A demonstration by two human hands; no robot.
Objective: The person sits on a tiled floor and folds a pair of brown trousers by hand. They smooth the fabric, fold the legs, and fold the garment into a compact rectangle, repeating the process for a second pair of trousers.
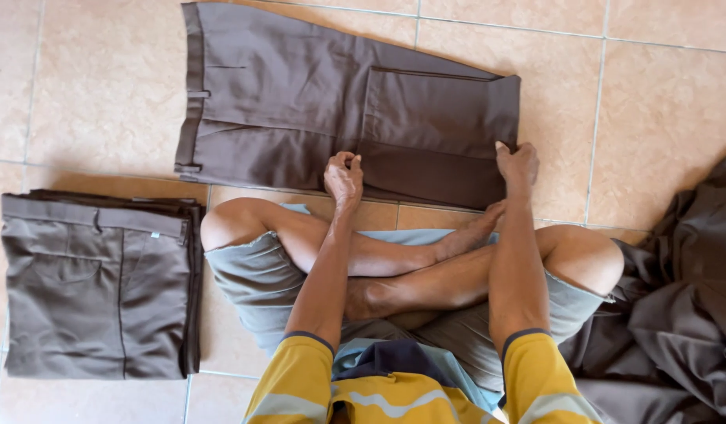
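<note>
- Folded brown trousers (339, 110) lie on the tiled floor (661, 102) before the crossed legs.
- Left hand (343, 177) pinches the near edge; right hand (517, 163) pinches the corner.
- Keep both edges level, smoothing creases.

The trousers (347, 110) are plain dark brown, like the folded stack (100, 286). The floor tiles (669, 102) are beige (faintly mottled); the sleeves (535, 377) are yellow.

The trousers (347, 110) lie on the floor (661, 102) just beyond the person's crossed legs (410, 267). Left of the legs sits a folded stack (100, 286); right of them, a crumpled heap (677, 314).
</note>
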